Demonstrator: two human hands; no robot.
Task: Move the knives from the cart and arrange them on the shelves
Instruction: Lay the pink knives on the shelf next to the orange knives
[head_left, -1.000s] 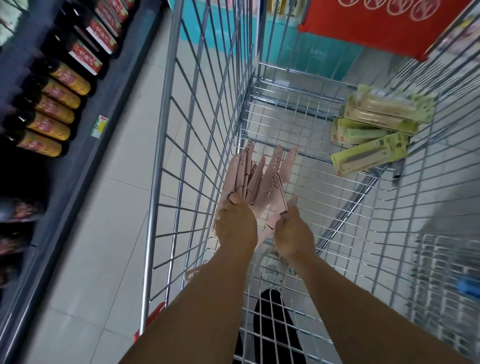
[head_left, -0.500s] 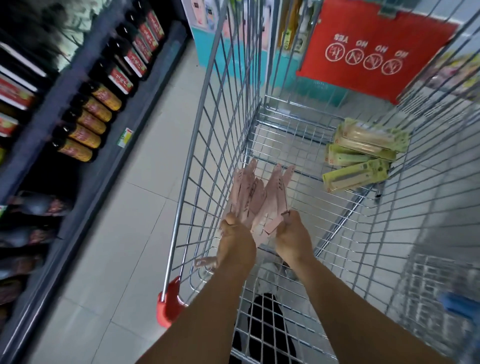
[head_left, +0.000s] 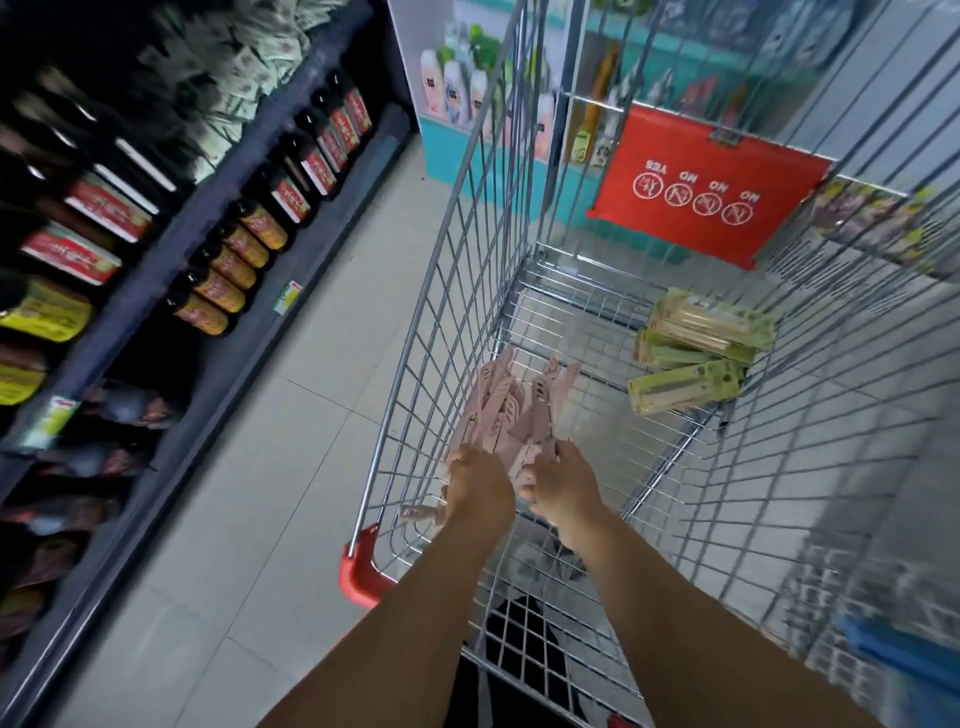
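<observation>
A fanned bundle of several pink knives (head_left: 511, 410) is held inside the wire shopping cart (head_left: 457, 270), close to its left wall. My left hand (head_left: 475, 486) grips the handle ends on the left of the bundle. My right hand (head_left: 561, 483) holds the right side of the same bundle, fingers curled round it. Several green-packaged knives (head_left: 696, 353) lie stacked on the cart floor at the far right. One pink handle end (head_left: 418, 513) pokes out through the cart's left wall below my left hand.
Dark shelving (head_left: 218, 218) along the left carries rows of sauce bottles (head_left: 249, 249). A red flap (head_left: 711, 192) hangs at the cart's far end. Tiled aisle floor (head_left: 311, 415) runs between shelf and cart. A stand with bottles (head_left: 467, 88) is ahead.
My view has risen and tilted up, showing more of the shelf and the aisle ahead. Both hands keep hold of the pink knives and have lifted slightly within the cart.
</observation>
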